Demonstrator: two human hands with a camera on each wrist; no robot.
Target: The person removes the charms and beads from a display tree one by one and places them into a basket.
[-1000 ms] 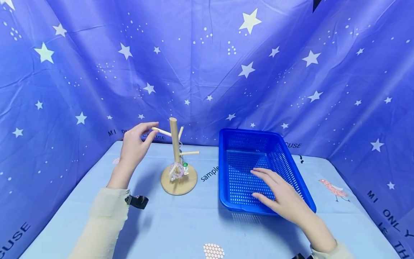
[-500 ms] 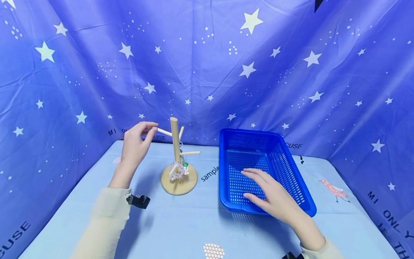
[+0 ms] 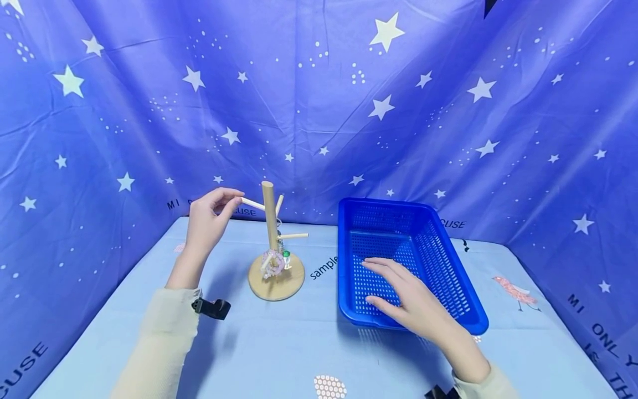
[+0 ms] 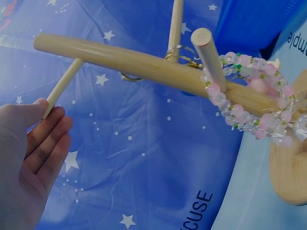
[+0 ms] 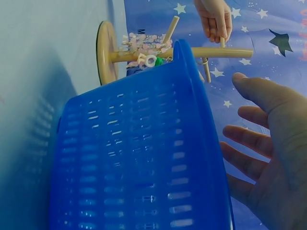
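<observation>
A wooden stand [image 3: 269, 216] with a round base and several pegs stands upright on the table. My left hand [image 3: 209, 221] pinches the end of its upper left peg [image 4: 62, 87] between thumb and fingers. A pink and clear beaded bracelet [image 4: 240, 117] hangs on a lower peg. Behind the post hangs a keychain with a green and white charm [image 3: 286, 258]; its upper part is partly hidden. My right hand [image 3: 406, 296] hovers over the near part of the blue plastic basket [image 3: 344, 266], fingers spread and relaxed, holding nothing.
The basket, with perforated walls, stands right of the stand on a light blue tablecloth [image 3: 279, 349]. A dark blue curtain with stars [image 3: 319, 100] closes off the back and sides.
My right hand has moved left over the basket. The left hand keeps its place at the peg, its fingertips now closed on the peg's end.
</observation>
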